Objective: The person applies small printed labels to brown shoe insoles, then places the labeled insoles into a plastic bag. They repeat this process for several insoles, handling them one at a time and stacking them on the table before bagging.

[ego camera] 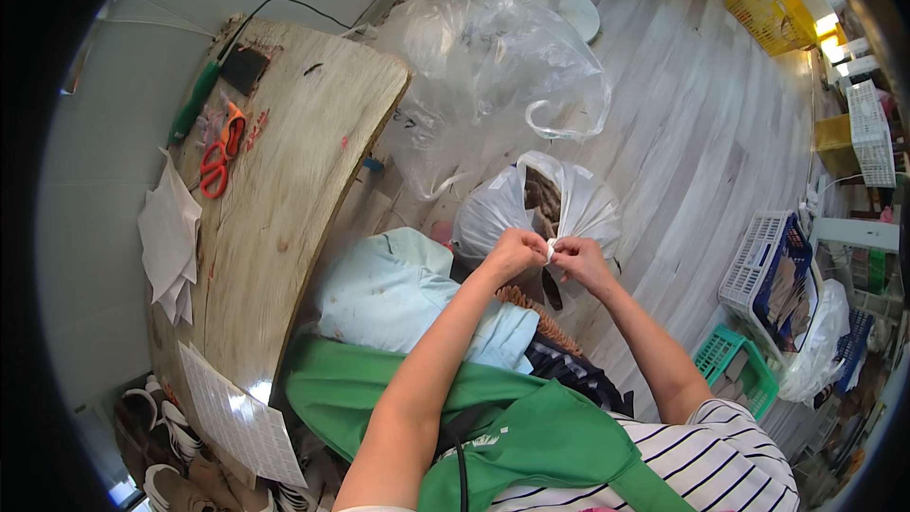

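Note:
A full white plastic bag (490,217) stands on the floor in front of me, brown material (542,200) showing through the gap in its top. My left hand (517,253) pinches the bag's gathered plastic between thumb and fingers. Right beside it, my right hand (579,264) grips the same twisted or knotted bit, so the fingertips of both hands meet there. Whether the knot is tight cannot be made out. Behind the white bag, a large clear plastic bag (490,64) lies crumpled on the floor.
Left is a wooden table (284,192) holding orange-handled scissors (222,149), a green-handled corded tool (195,103), white paper (169,242) and a label sheet (242,419). Shoes (178,487) sit below it. Right are a green basket (764,384), a white crate (753,252) and a yellow basket (768,11).

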A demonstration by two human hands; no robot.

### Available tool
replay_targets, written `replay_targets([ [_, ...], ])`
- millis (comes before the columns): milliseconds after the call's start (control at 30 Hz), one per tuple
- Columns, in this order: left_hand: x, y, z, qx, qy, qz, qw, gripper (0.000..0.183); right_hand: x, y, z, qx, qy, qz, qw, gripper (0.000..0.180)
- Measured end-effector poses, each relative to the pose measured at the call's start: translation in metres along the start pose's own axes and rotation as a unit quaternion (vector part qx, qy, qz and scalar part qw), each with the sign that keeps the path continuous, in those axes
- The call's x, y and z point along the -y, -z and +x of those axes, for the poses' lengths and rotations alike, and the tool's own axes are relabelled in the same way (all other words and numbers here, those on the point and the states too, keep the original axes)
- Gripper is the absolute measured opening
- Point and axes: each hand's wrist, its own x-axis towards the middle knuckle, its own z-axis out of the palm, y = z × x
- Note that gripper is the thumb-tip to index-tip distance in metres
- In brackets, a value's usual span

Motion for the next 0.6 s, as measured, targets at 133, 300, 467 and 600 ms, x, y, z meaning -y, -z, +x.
replay_targets([
  [133,-0.002,0.001,0.005,-0.047,0.097,-0.06,0.992,0.005,0.0,0.003,0.001,0.042,-0.101,0.157,0.981,0.017],
  [300,-0.014,-0.012,0.003,-0.112,0.166,-0.088,0.976,0.006,-0.006,0.006,0.005,0.034,-0.121,0.236,0.964,0.017],
  [467,-0.01,-0.003,0.003,-0.125,0.166,-0.082,0.975,0.01,-0.025,0.013,0.01,0.028,-0.085,0.258,0.962,0.017],
  [600,-0.002,0.008,0.015,-0.219,0.193,-0.236,0.927,0.005,-0.02,-0.013,-0.012,-0.005,0.199,-0.301,0.933,0.011],
])
